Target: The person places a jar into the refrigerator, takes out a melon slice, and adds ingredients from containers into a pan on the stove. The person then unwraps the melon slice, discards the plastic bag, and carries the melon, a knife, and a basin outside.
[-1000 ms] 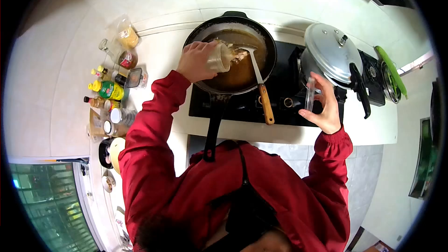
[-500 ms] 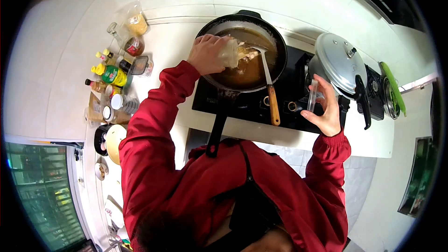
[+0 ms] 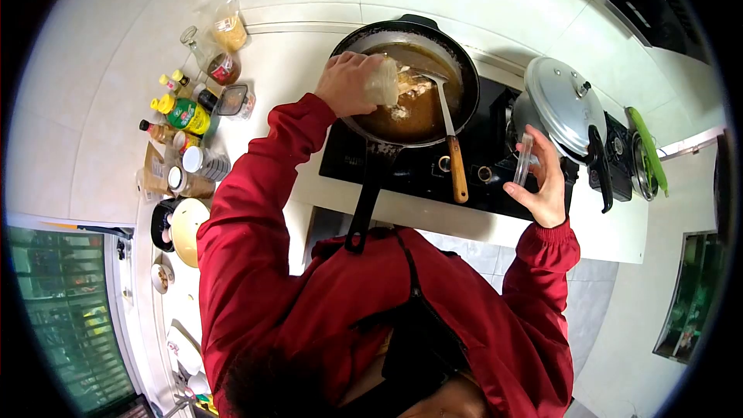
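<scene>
My left hand is wrapped round a translucent jar, tilted on its side over the wok. Brown liquid fills the wok's bottom, with pieces of food in it and a pale patch just below the jar's mouth. A wooden-handled spatula leans in the wok, its blade among the food and its handle over the near rim. Off to the right, my right hand grips a clear lid edgewise between thumb and fingers, apart from the wok.
A silver pressure cooker stands right of the wok on the black cooktop. Seasoning bottles and jars line the counter's left side. The wok's black handle sticks out towards my body.
A pale patch now shows on the liquid under the jar's mouth. The jar stays tilted over the wok, and my right hand keeps the lid at nearly the same spot.
</scene>
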{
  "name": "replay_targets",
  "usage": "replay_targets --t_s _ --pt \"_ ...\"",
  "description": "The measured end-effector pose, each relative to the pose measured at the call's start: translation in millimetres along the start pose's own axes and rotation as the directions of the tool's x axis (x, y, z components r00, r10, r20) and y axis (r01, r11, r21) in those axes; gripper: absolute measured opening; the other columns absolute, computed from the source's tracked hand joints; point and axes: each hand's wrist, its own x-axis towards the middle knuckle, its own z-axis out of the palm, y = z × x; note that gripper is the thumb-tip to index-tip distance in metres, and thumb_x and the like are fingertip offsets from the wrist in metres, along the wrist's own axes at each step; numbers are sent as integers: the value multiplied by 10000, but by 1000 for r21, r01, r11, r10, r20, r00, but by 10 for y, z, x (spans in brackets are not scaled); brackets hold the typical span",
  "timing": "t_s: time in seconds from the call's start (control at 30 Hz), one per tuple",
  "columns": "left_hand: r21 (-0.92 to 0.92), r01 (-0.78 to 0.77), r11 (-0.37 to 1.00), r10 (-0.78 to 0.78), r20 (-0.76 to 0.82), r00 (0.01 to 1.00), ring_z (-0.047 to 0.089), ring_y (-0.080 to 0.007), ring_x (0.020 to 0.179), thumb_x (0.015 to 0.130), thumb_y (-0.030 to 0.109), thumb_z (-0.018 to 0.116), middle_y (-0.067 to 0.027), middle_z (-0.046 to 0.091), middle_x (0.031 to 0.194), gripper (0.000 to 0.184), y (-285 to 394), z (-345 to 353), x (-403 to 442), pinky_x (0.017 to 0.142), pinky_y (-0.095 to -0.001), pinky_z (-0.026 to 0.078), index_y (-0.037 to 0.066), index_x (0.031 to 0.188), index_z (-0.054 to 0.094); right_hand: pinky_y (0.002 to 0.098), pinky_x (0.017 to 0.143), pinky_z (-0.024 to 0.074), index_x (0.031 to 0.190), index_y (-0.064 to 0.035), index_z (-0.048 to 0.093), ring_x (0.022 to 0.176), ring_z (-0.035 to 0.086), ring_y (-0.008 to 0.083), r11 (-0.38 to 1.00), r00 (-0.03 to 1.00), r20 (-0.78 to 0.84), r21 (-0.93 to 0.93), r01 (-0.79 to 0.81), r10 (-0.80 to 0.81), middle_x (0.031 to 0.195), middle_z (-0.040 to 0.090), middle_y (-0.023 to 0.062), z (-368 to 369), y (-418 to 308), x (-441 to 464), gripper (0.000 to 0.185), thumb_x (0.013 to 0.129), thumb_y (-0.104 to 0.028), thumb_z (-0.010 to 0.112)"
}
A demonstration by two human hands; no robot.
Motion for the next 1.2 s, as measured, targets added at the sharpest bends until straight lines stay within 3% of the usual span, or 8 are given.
replay_targets --t_s 0.5,0.67,0.8,1.0,1.07,1.1,1.17,1.2 --pt "-32 59 998 -59 7 998 441 -309 1019 534 248 695 -118 502 1060 687 -53 31 -182 868 -417 333 121 1139 397 322 707 445 1222 -87 354 979 458 215 1000 1000 18 -15 -13 14 1096 424 81 98 -30 6 811 524 -185 753" --pt "-86 -46 995 37 -104 994 422 -281 1028 504 233 676 -93 494 1046 700 -99 20 -185 870 -394 325 128 1136 396 311 770 388 1252 -70 303 1062 428 213 999 996 79 7 -44 44 1177 378 67 133 -51 29 816 555 -137 723" --pt "44 11 999 -11 -17 1000 415 -281 1035 506 233 676 -92 493 1054 698 -98 29 -230 870 -391 323 126 1136 396 306 760 393 1249 -64 308 1061 428 212 999 994 100 1 -43 43 1175 377 75 147 -81 61 811 556 -145 722" --pt "-104 107 989 -117 -98 988 422 -292 1036 512 250 709 -106 493 1048 734 -87 25 -302 865 -409 342 105 1153 381 311 719 431 1230 -84 346 991 445 205 995 997 76 101 -15 7 1106 408 81 180 -28 92 778 555 -135 730" --pt "-574 100 813 -206 -123 971 451 -259 1002 510 211 750 -103 487 1031 765 -87 76 -361 840 -384 378 91 1161 366 315 726 428 1233 -85 342 999 443 206 988 997 82 155 -15 2 1112 409 83 208 -34 145 772 564 -138 725" --pt "-568 104 816 -217 -135 967 451 -259 1002 510 211 750 -103 487 1031 765 -17 72 -403 840 -384 378 91 1161 366 322 734 425 1237 -85 338 1003 443 209 986 996 93 166 -29 13 1121 411 88 239 -53 191 771 571 -147 722" --pt "-995 18 95 -343 -15 939 457 -204 970 513 151 769 -91 470 1031 778 175 103 -466 818 -340 398 76 1165 350 328 741 423 1240 -85 334 1008 442 212 983 992 125 181 -31 8 1129 413 92 346 -113 317 770 577 -157 720" --pt "-985 -70 159 -283 -114 952 432 -171 991 517 116 768 -81 453 1048 800 204 164 -459 833 -319 386 69 1182 325 332 744 422 1242 -84 331 1009 443 214 984 989 145 176 5 -31 1133 417 97 417 -154 400 772 581 -166 720"
